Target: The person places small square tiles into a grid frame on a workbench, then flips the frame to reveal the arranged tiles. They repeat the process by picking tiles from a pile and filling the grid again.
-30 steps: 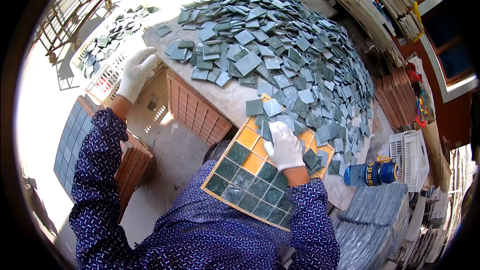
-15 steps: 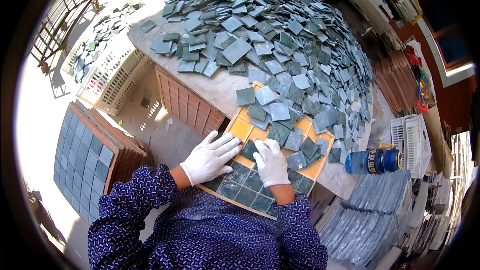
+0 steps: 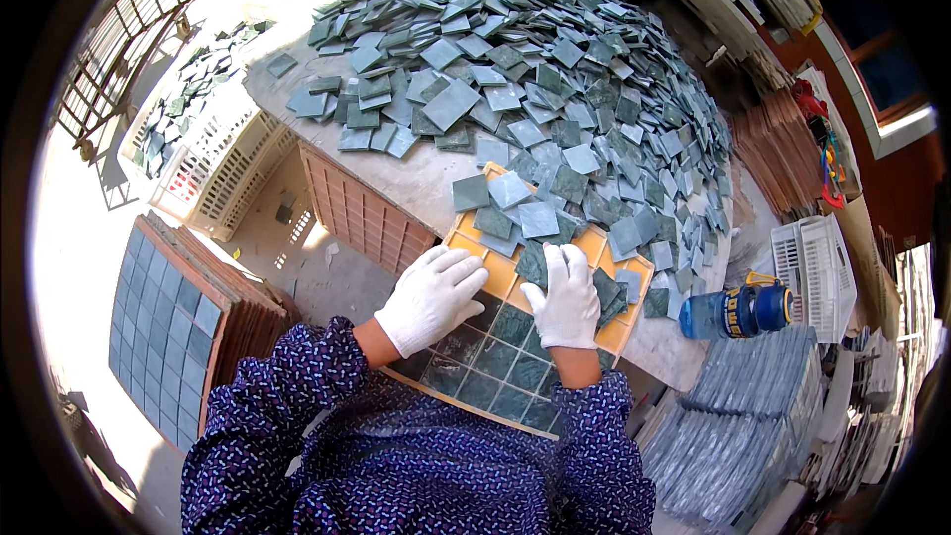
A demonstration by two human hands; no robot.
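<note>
A yellow gridded tray (image 3: 606,239) lies at the table's near edge, its closest cells filled with dark green square tiles (image 3: 492,361). My left hand (image 3: 433,302), in a white glove, rests over the tray's left side with its fingers stretched out and slightly bent; no object shows in it. In a matching glove, my right hand (image 3: 569,305) is over the middle of the tray. Its thumb and forefinger are at a loose green tile (image 3: 531,263) and appear to grip its edge. Other loose tiles (image 3: 538,219) lie on the tray's far part.
A large heap of green-grey tiles (image 3: 535,69) covers the table beyond. At the right stand a blue water bottle (image 3: 728,313), a white basket (image 3: 814,272) and wrapped tile stacks (image 3: 738,416). Stacked tile-filled panels (image 3: 163,327) and a white crate (image 3: 223,173) stand at the left.
My right hand has moved right and slightly up from the tile it was touching in the grid to the loose tile. My left hand has slid right, its fingers closer together.
</note>
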